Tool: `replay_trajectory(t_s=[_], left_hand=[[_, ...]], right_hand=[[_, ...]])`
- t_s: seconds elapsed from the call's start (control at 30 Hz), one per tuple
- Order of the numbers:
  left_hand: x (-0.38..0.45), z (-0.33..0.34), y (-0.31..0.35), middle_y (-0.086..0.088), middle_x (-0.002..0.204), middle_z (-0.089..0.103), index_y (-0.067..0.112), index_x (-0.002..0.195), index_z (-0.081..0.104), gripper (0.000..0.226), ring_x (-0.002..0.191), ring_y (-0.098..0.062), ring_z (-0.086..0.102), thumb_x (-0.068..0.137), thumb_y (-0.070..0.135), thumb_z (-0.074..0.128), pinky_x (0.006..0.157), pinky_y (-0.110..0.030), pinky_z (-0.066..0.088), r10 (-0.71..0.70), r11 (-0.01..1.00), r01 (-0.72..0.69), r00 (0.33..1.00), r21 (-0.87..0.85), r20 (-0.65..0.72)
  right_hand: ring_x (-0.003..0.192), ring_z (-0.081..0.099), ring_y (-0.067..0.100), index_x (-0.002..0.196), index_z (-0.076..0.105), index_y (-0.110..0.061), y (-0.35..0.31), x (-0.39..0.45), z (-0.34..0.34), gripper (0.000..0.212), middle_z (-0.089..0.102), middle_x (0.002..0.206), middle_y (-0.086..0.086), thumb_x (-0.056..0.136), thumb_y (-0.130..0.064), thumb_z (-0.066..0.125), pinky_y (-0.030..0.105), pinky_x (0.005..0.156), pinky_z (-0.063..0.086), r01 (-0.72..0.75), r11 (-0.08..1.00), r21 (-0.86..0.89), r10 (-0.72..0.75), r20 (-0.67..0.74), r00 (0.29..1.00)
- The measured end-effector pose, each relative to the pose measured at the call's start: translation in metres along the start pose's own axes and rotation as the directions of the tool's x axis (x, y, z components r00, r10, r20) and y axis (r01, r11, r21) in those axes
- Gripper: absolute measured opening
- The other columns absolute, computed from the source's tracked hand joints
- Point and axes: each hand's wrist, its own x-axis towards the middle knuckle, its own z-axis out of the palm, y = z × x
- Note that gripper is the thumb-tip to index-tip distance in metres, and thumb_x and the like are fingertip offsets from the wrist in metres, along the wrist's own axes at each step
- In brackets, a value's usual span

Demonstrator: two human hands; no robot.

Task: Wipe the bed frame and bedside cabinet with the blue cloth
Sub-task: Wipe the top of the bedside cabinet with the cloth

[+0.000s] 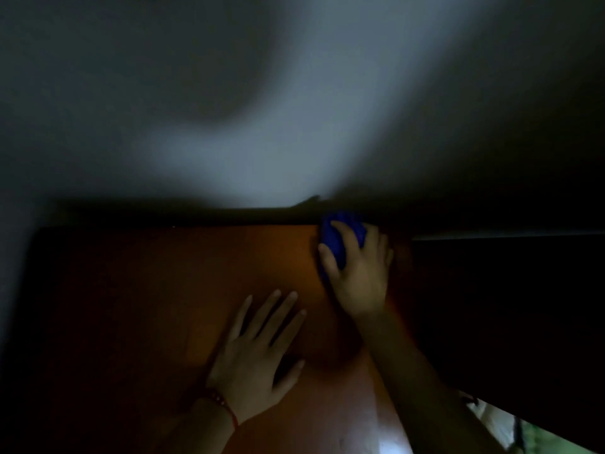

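On one cabinet top [170, 290], two hands: right hand [358, 273] grips one blue cloth [337, 237].

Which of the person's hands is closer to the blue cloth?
The right hand: it grips the blue cloth against the wooden surface. The left hand lies flat on the wood, apart from the cloth.

The scene is dim. An orange-brown wooden surface [163, 290] fills the lower middle, its far edge meeting a pale wall [262, 109] lit by a soft patch of light. The left hand [258, 362] lies flat on the wood, fingers straight and spread, with a red bracelet [222, 404] at its wrist. The right hand [357, 273] grips a bunched blue cloth [337, 237] and presses it at the surface's far edge, close to the wall. To the right stands a dark panel [507, 306], too shadowed to make out.
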Motion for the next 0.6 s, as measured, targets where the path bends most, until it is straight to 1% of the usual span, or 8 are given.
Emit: replay_trajectory(t_s=[0.07, 0.2, 0.3, 0.37, 0.4, 0.47, 0.53, 0.6], left_hand=[[0.0, 0.0, 0.0, -0.007, 0.145, 0.038, 0.019, 0.133, 0.042, 0.061, 0.135, -0.024, 0.024, 0.082, 0.052, 0.044, 0.107, -0.051, 0.014, 0.002, 1.0, -0.002, 1.0, 0.001, -0.005], [0.001, 0.003, -0.001, -0.006, 0.148, 0.031, 0.019, 0.136, 0.037, 0.062, 0.135, -0.024, 0.022, 0.084, 0.053, 0.038, 0.107, -0.05, 0.01, 0.006, 0.999, -0.006, 1.0, 0.042, 0.005], [0.001, 0.003, -0.002, -0.005, 0.148, 0.024, 0.02, 0.139, 0.032, 0.059, 0.137, -0.024, 0.018, 0.091, 0.053, 0.027, 0.11, -0.047, 0.004, 0.006, 0.999, -0.007, 1.0, 0.052, 0.012], [0.0, 0.004, -0.002, -0.005, 0.149, 0.024, 0.019, 0.139, 0.032, 0.058, 0.138, -0.023, 0.016, 0.094, 0.053, 0.017, 0.11, -0.047, 0.003, -0.005, 1.0, 0.004, 1.0, 0.031, 0.012], [-0.001, 0.004, -0.002, -0.005, 0.149, 0.024, 0.019, 0.139, 0.033, 0.058, 0.138, -0.023, 0.016, 0.094, 0.052, 0.017, 0.11, -0.047, 0.005, -0.004, 1.0, 0.004, 1.0, 0.018, 0.006], [0.0, 0.004, -0.001, -0.006, 0.149, 0.027, 0.018, 0.138, 0.034, 0.058, 0.138, -0.023, 0.018, 0.091, 0.051, 0.029, 0.109, -0.049, 0.009, 0.004, 1.0, -0.004, 1.0, 0.011, -0.017], [0.001, 0.003, 0.0, -0.006, 0.148, 0.026, 0.018, 0.138, 0.034, 0.06, 0.137, -0.024, 0.02, 0.086, 0.049, 0.036, 0.107, -0.05, 0.011, 0.011, 1.0, -0.01, 1.0, 0.021, -0.027], [0.001, 0.003, 0.0, -0.006, 0.148, 0.026, 0.018, 0.137, 0.035, 0.06, 0.136, -0.025, 0.021, 0.086, 0.048, 0.036, 0.106, -0.051, 0.013, 0.012, 0.999, -0.011, 0.999, 0.03, -0.033]], right_hand=[[0.102, 0.047, 0.043, 0.121, 0.055, -0.017, 0.008, 0.005, -0.003, 0.053, 0.052, 0.114, 0.025, 0.082, -0.05, 0.038, 0.05, 0.085, 0.039, 0.093, 0.996, 0.007, -0.093, 0.064, 0.994], [0.099, 0.049, 0.038, 0.121, 0.053, -0.02, 0.006, -0.018, 0.003, 0.051, 0.054, 0.112, 0.023, 0.083, -0.051, 0.04, 0.05, 0.083, 0.043, -0.034, 0.999, -0.006, 0.034, -0.026, 0.999], [0.093, 0.039, 0.023, 0.121, 0.049, -0.024, 0.017, -0.081, -0.006, 0.05, 0.055, 0.103, 0.017, 0.084, -0.056, 0.037, 0.043, 0.075, 0.045, -0.007, 0.998, -0.063, 0.006, -0.014, 1.0], [0.088, 0.037, 0.02, 0.121, 0.048, -0.027, 0.025, -0.115, -0.013, 0.051, 0.056, 0.098, 0.014, 0.087, -0.061, 0.028, 0.04, 0.07, 0.044, -0.03, 0.997, -0.074, 0.032, 0.018, 0.999], [0.087, 0.036, 0.02, 0.12, 0.047, -0.028, 0.027, -0.119, -0.013, 0.051, 0.056, 0.096, 0.014, 0.088, -0.061, 0.025, 0.039, 0.07, 0.044, -0.038, 0.996, -0.077, 0.04, 0.032, 0.999], [0.089, 0.039, 0.024, 0.119, 0.049, -0.026, 0.023, -0.098, -0.011, 0.048, 0.056, 0.096, 0.017, 0.085, -0.058, 0.033, 0.043, 0.071, 0.044, -0.037, 0.997, -0.068, 0.038, 0.011, 0.999], [0.095, 0.048, 0.035, 0.119, 0.053, -0.023, 0.016, -0.062, -0.008, 0.05, 0.056, 0.103, 0.022, 0.082, -0.053, 0.039, 0.05, 0.078, 0.044, -0.074, 0.997, -0.029, 0.074, -0.026, 0.997], [0.101, 0.05, 0.043, 0.122, 0.054, -0.021, 0.017, -0.041, -0.006, 0.053, 0.053, 0.112, 0.025, 0.082, -0.053, 0.039, 0.054, 0.085, 0.041, -0.092, 0.996, -0.001, 0.092, -0.022, 0.996]])
